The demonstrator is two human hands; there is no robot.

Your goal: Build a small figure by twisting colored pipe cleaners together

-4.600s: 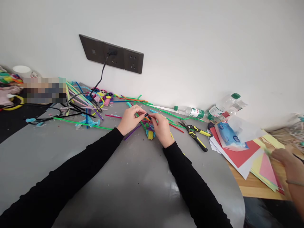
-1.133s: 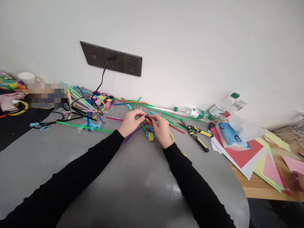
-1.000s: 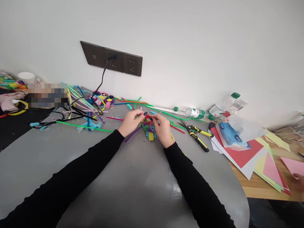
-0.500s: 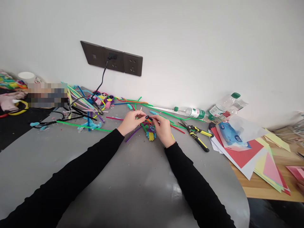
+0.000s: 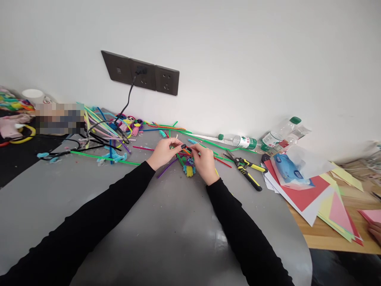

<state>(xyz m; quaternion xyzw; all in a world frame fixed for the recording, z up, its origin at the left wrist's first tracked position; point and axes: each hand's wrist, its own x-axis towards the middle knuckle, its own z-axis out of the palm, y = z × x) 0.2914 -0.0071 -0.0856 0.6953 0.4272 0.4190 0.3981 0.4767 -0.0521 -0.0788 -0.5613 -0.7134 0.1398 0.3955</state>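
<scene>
A small orange fuzzy piece [image 5: 186, 151], mostly hidden by the fingers, shows between the two hands, above the back part of the smooth grey table with a rounded corner [image 5: 166, 226]. The left hand [image 5: 164, 153], with a thin ring, pinches at it with thumb and forefinger nearly closed. The right hand [image 5: 205, 163] meets it from the other side, its thumb and forefinger likewise drawn together on the piece. How much of it each hand has hold of cannot be told.

Just below the fingertips is a small yellow, blue and purple fuzzy figure [image 5: 189, 170]. A purple fuzzy stem [image 5: 166, 168] slants out beside the left hand, and long green fuzzy stems [image 5: 208, 140] run behind the hands toward the wall. To the right of the right hand, well apart from it, are pliers with black and yellow handles [image 5: 249, 177].

Farther right, two clear plastic bottles with green caps and labels [image 5: 246, 142] [image 5: 272, 138] are near the wall, with a blue-and-white tissue pack [image 5: 288, 169] on red and white paper sheets [image 5: 308, 194]. At the right edge, another person's hand [image 5: 375, 231] touches pink paper [image 5: 372, 215].
</scene>
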